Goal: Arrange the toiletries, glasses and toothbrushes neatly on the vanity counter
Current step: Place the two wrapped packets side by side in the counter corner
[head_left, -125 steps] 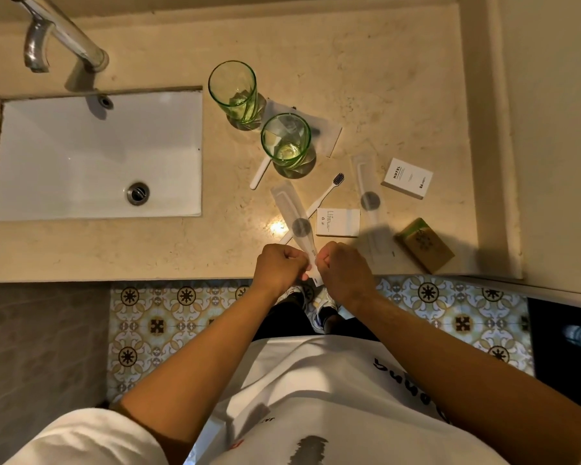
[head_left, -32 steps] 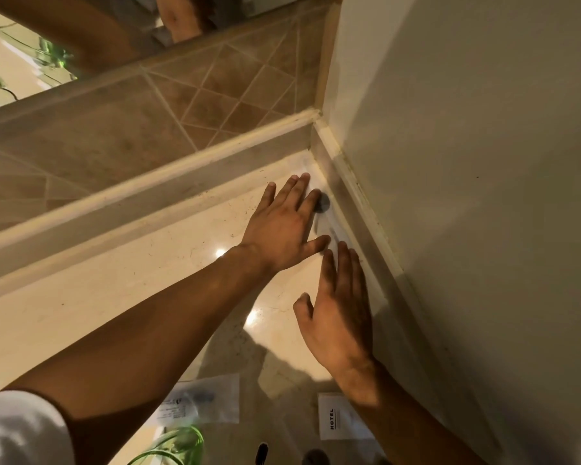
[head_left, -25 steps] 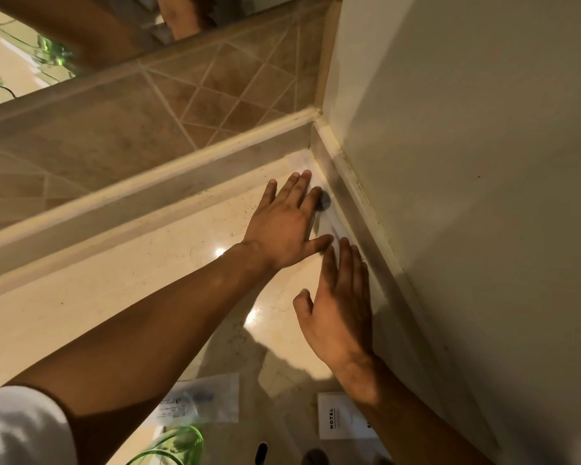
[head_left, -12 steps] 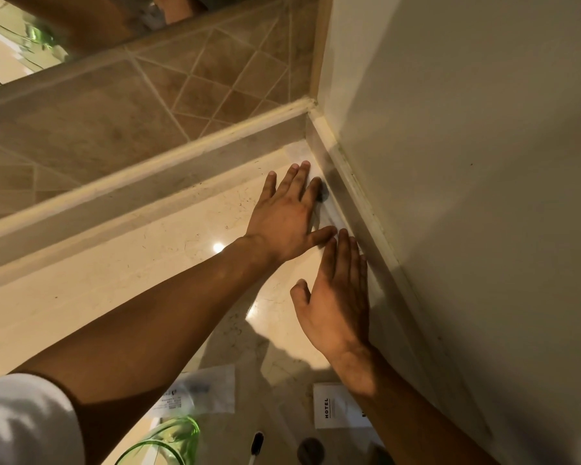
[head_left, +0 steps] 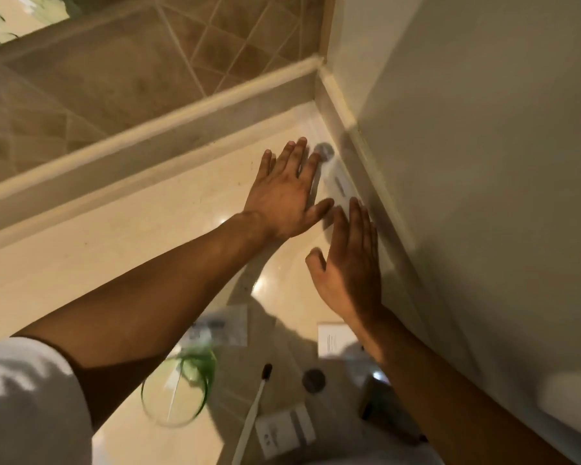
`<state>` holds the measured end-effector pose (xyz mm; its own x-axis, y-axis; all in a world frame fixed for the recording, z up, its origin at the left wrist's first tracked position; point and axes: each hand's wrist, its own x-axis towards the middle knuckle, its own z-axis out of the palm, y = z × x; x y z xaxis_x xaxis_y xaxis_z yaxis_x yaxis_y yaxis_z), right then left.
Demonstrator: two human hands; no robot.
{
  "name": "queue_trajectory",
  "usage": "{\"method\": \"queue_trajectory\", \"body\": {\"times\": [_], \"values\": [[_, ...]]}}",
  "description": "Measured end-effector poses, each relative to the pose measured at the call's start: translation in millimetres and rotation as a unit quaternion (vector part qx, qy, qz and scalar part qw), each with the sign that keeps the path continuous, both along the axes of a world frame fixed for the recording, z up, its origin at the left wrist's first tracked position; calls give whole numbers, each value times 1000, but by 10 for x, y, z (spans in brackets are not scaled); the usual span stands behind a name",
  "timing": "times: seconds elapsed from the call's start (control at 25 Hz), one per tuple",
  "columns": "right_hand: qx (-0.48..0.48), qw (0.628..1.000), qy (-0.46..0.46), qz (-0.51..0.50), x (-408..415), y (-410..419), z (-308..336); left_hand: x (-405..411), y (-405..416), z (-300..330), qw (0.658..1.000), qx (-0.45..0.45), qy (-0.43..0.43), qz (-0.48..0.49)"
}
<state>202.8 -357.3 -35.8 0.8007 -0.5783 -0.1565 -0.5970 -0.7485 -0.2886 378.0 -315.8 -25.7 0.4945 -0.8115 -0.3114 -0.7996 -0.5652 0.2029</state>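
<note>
- Toiletries lie on the shiny cream vanity counter (head_left: 121, 263), and most are near its front edge.
- A green glass (head_left: 176, 387) stands near the front edge, on the left, partly under the left arm.
- Just behind the glass lies a flat clear packet (head_left: 227, 328) with dark print. It is blurry.
- The left hand (head_left: 287, 193) is spread out flat, palm down, on the counter near the back right corner. It holds nothing.
- A white toothbrush (head_left: 254, 411) with a dark head lies near the front edge, right of the glass.
- A small white packet (head_left: 284, 431) lies just beside the toothbrush handle.
- A long clear wrapped packet (head_left: 336, 177) with a round dark spot lies along the right edge, close to the wall (head_left: 483, 162), in the back right corner.
- The right hand (head_left: 349, 266) is flat and open on the counter. Its fingertips (head_left: 356, 209) touch the near end of that long packet.
- A white box (head_left: 332, 340) lies by the right wrist.
</note>
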Motion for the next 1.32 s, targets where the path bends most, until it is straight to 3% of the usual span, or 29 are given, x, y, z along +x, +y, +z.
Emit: {"method": "queue_trajectory", "body": {"times": [0.2,0.44,0.6,0.72,0.8,0.88,1.0,1.32], "values": [[43,999,-2,-7,-363,135,249,-546,529,513,998,-50,18,44],[70,995,-72,13,-1018,522,437,-1551,1263,848,999,-29,12,36],[72,996,-26,35,-1440,853,479,-2175,1751,812,996,-49,58,53],[-1,997,-10,76,-1681,1116,461,-2441,2028,657,990,-7,118,76],[5,996,40,77,-1757,1237,430,-2539,2128,566,984,15,153,85],[48,992,107,38,-1767,1316,388,-2618,2198,509,985,28,150,77],[39,986,160,21,-1739,1374,327,-2688,2226,461,991,35,110,65],[-1,990,142,21,-1714,1416,223,-2579,1934,383,988,9,136,74]]}}
